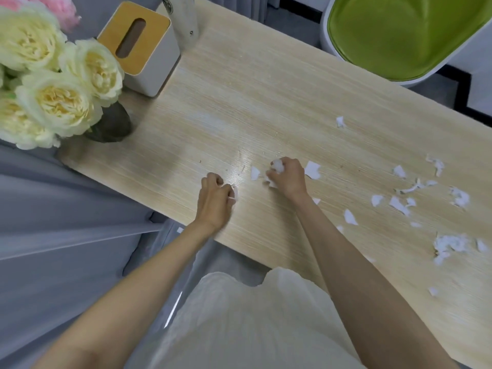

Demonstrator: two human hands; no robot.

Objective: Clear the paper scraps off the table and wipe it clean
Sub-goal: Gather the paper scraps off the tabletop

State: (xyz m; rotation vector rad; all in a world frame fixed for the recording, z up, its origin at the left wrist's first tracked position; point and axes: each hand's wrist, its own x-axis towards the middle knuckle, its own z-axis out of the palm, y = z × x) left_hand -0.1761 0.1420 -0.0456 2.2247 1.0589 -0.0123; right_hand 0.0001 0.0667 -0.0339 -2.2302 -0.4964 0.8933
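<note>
Table (266, 89) holds about 20 loose paper scraps (350, 217); left hand (214, 201) and right hand (288, 177) pinch more.

A light wooden table (266, 89) carries a tissue box (141, 46) and a dark vase (111, 123) at its left end, with white paper scraps (450, 243) scattered across its right half.

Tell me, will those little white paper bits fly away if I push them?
The paper scraps look thin and torn, so probably light and floppy. Some curl off the table, so a push may scatter them. The right hand bunches some, so they likely crumple easily.
</note>
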